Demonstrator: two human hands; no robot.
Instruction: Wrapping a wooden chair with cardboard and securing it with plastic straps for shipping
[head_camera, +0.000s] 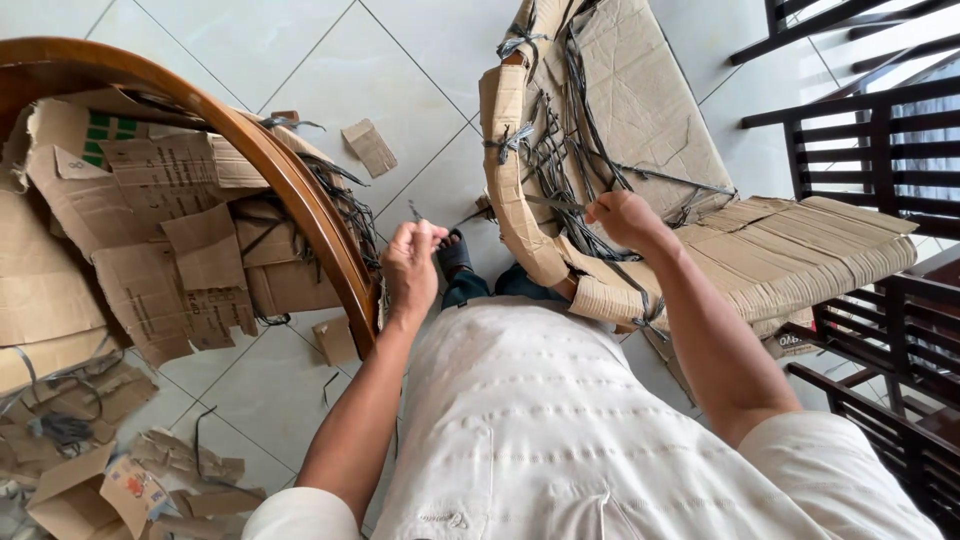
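Note:
My left hand (412, 262) is closed around a small tool whose thin metal tip pokes up above the fingers. A dark plastic strap (545, 203) runs between my two hands. My right hand (622, 216) pinches this strap against a curved piece wrapped in brown cardboard (512, 190), which is bound with several dark straps. The wrapped piece stands in front of my knees, partly unwrapped, with loose straps hanging inside it.
A curved wooden frame (290, 185) with torn cardboard behind it stands at left. Cardboard scraps (368, 146) and cut straps litter the tiled floor (240, 40). Dark wooden chairs (880, 130) stand at right, beside a cardboard-wrapped slab (800, 250).

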